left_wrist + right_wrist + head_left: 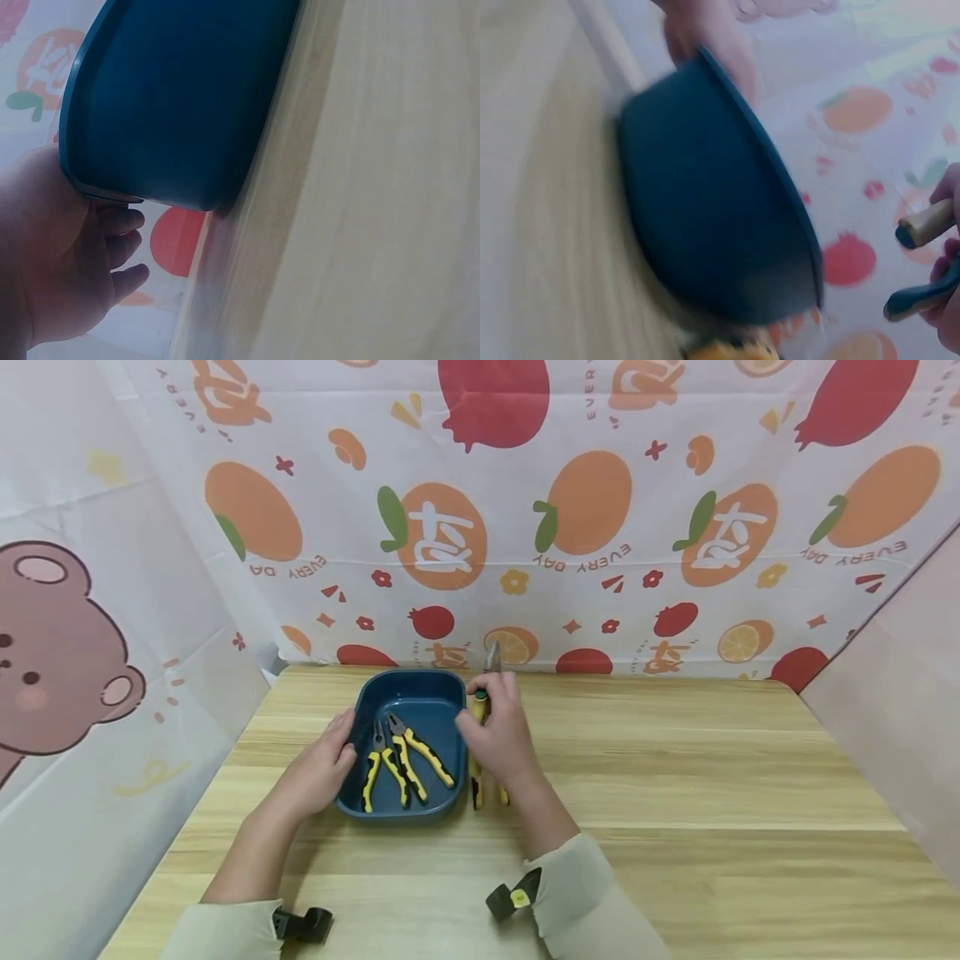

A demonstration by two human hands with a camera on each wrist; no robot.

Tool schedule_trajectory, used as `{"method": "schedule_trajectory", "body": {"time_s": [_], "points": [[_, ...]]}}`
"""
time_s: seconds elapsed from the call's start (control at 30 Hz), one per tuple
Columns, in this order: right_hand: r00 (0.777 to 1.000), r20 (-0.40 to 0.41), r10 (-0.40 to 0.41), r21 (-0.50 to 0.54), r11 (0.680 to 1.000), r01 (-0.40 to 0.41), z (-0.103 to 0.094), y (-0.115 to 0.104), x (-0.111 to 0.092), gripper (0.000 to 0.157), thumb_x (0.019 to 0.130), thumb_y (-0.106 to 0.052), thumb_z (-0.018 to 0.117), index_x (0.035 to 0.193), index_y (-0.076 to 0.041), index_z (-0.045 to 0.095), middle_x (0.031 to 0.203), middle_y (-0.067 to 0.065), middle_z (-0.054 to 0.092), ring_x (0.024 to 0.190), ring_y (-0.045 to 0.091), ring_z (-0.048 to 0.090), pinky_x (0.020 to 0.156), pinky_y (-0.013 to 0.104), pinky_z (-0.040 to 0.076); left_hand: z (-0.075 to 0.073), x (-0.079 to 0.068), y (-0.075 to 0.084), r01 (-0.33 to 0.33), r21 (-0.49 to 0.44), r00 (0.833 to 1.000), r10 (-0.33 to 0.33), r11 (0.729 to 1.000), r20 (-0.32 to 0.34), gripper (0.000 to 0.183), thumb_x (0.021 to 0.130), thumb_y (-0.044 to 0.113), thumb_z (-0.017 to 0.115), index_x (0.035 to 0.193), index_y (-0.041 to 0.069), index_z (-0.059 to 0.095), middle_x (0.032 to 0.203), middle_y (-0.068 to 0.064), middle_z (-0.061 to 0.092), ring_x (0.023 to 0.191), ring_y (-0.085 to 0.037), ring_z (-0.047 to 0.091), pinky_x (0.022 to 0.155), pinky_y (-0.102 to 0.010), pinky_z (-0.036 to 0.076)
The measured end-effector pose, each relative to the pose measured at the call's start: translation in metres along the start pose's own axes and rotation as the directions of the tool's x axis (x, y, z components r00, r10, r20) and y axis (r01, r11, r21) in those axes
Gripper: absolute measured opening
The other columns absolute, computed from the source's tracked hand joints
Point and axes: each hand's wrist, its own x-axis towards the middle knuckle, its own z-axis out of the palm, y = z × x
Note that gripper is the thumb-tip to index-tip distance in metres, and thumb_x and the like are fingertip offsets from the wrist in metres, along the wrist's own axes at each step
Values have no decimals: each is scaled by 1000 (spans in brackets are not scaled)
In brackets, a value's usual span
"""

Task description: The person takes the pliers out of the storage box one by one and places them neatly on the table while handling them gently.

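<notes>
A dark blue tray [408, 818] stands on the table with two pairs of pliers inside, one pair [380, 768] on the left and another [420, 752] on the right, both with yellow and black handles. My left hand [318, 768] rests against the tray's left rim, its loose fingers [124, 247] outside the wall in the left wrist view. Just past the right rim, my right hand [498, 727] grips a tool with a grey metal head [492, 656]; two dark-tipped handles [926, 225] stick out of its fingers in the right wrist view. Below it lie more yellow and black handles [477, 789], partly hidden.
The wooden table [690, 793] extends to the right of the tray. A white cloth [517, 543] printed with fruit hangs along its back edge, and another cloth with a bear picture [60, 652] hangs on the left.
</notes>
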Motion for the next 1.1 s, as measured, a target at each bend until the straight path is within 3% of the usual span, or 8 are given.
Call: {"method": "schedule_trajectory", "body": {"time_s": [0.13,0.27,0.4,0.57,0.7,1.1], "points": [[980,15,197,-167,967,-192,-23,16,4,28,82,-10,64,109,-14,59,114,6,44,83,23,48,62,31,41,-1,0,0,6,-6,1000,-6,1000,8,61,104,20,33,157,1,8,163,-22,10,150,-41,10,118,-62,17],[916,59,396,-345,870,-354,-36,35,2,29,81,-20,68,108,-19,60,118,7,48,89,26,50,62,33,43,0,-1,-3,13,-10,1000,-13,1000,9,62,104,20,32,157,1,7,163,-22,10,150,-42,10,118,-63,17],[861,98,499,-445,796,-411,-42,52,-2,31,77,-24,70,106,-16,60,117,12,48,93,28,50,63,33,44,0,-1,-3,14,-11,1000,-14,1000,10,62,104,21,31,157,1,7,163,-24,10,150,-43,10,118,-63,17],[825,117,552,-484,758,-438,-41,63,-6,31,78,-23,74,104,-14,59,114,14,47,96,30,51,70,36,47,0,0,-2,12,-7,1000,-12,1000,9,62,104,21,32,157,2,7,163,-24,11,150,-43,10,118,-63,17],[814,135,566,-506,745,-434,-36,67,-9,30,76,-22,76,100,-15,60,111,13,48,97,30,48,72,38,47,0,1,-2,14,-5,1000,-14,1000,7,62,104,21,32,158,3,7,163,-23,11,150,-42,11,118,-63,17],[823,129,554,-595,707,-383,-29,69,-12,30,76,-26,78,99,-18,60,108,12,48,99,30,42,74,39,41,1,1,-1,27,-3,1000,-27,1000,15,62,104,21,32,158,4,7,163,-23,11,150,-42,11,117,-63,18]]}}
